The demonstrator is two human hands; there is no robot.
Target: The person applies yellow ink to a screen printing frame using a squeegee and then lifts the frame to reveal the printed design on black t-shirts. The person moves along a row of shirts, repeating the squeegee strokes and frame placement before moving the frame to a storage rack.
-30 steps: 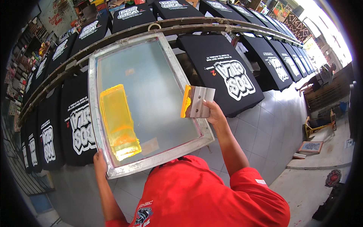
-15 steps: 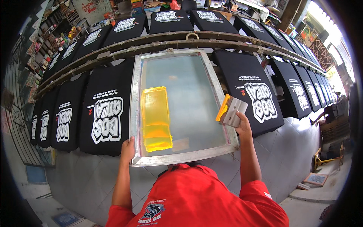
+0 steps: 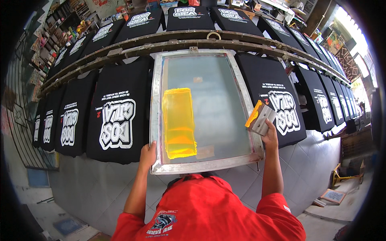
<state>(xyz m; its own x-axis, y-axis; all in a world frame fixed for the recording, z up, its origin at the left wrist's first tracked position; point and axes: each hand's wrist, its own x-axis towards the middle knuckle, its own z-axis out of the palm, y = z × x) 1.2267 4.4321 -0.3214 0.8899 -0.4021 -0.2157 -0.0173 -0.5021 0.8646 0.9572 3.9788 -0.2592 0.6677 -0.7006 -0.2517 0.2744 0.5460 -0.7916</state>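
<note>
A large metal-framed printing screen (image 3: 156, 112) lies level in front of me, with a rectangle of glossy yellow ink (image 3: 178, 116) spread on the left part of its pale mesh. My left hand (image 3: 149, 154) is closed on the frame's lower left side. My right hand (image 3: 269, 133) grips a short, metal-handled squeegee (image 3: 265, 120) with yellow ink along its blade, held at the screen's right edge; whether it also touches the frame I cannot tell. The screen is between two black shirts with white graphic prints, one at left (image 3: 112, 80) and one at right (image 3: 261, 72).
Several printed black shirts run in two curved rows on boards along paint-stained rails (image 3: 120, 49). Cluttered shelves (image 3: 52, 40) stand back left. A tiled floor (image 3: 233, 184) is below. At lower right are a yellow metal frame (image 3: 337, 176) and a small flat framed panel (image 3: 333, 196).
The screen has swung from a tilt to nearly straight and sits farther right in view, with both hands moving along with it. The background has shifted as well. Both grips look the same.
</note>
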